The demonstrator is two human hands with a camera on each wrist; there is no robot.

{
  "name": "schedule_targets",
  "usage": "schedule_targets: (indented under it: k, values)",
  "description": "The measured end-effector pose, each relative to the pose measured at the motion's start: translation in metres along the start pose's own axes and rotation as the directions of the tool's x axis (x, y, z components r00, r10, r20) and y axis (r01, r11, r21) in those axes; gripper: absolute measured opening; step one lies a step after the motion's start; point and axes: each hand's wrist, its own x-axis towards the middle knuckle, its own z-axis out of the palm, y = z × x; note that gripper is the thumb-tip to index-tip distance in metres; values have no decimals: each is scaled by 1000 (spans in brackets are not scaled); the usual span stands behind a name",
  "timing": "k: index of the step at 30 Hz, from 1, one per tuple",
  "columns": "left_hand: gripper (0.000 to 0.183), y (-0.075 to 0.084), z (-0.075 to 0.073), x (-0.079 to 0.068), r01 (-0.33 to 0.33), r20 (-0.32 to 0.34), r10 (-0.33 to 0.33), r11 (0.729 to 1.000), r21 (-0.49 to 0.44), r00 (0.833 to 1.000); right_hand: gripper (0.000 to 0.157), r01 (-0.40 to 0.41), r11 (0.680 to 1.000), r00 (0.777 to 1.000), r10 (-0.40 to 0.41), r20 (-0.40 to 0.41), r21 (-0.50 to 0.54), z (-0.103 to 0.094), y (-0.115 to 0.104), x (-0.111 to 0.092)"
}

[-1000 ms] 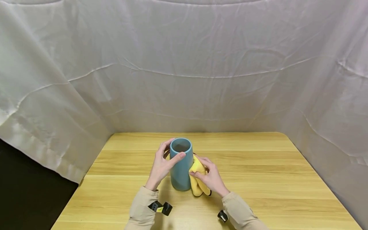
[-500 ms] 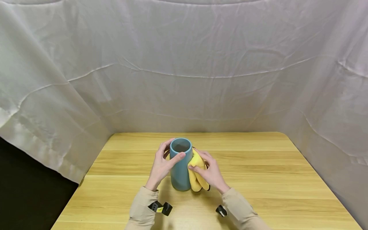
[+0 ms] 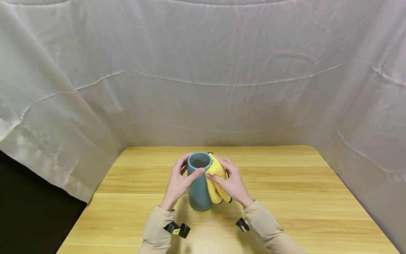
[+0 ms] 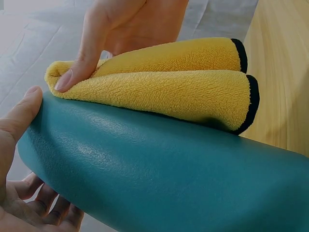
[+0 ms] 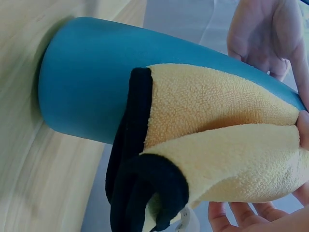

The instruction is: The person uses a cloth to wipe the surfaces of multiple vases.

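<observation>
A tall blue-teal vase [image 3: 198, 190] with an open round mouth stands upright on the wooden table. My left hand [image 3: 179, 181] grips it near the rim from the left, thumb across the front and fingers behind. With my right hand [image 3: 233, 180] I hold a folded yellow cloth [image 3: 215, 183] with black edging against the vase's right side, high up by the rim. In the left wrist view the right thumb pinches the fluffy cloth [image 4: 164, 92] along the vase wall [image 4: 145, 159]. The cloth's black-edged ends [image 5: 140, 106] hang loose towards the base in the right wrist view.
The light wooden table [image 3: 301, 197] spreads around the vase, its far edge meeting a grey-white curtain [image 3: 203, 98]. More curtain hangs at both sides. A dark area [image 3: 31, 204] lies beyond the table at lower left. Small black devices [image 3: 177, 229] sit at both wrists.
My right hand has slid the yellow cloth upward along the vase's right side, from about mid-height to the rim. The left hand and the vase have stayed in place.
</observation>
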Motion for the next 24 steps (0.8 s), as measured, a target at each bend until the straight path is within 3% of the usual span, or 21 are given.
schedule_targets:
  k: [13,24]
  values:
    - [62,-1,-1,0,-4,-2,4,1000,1,1000,61,-3,1000,1000,3,10,-13,4,16,-12]
    - [61,-1,0,0,5,-3,-5,1000,-5,1000,60,-100,994,994,102,46,-35,10,51,-33]
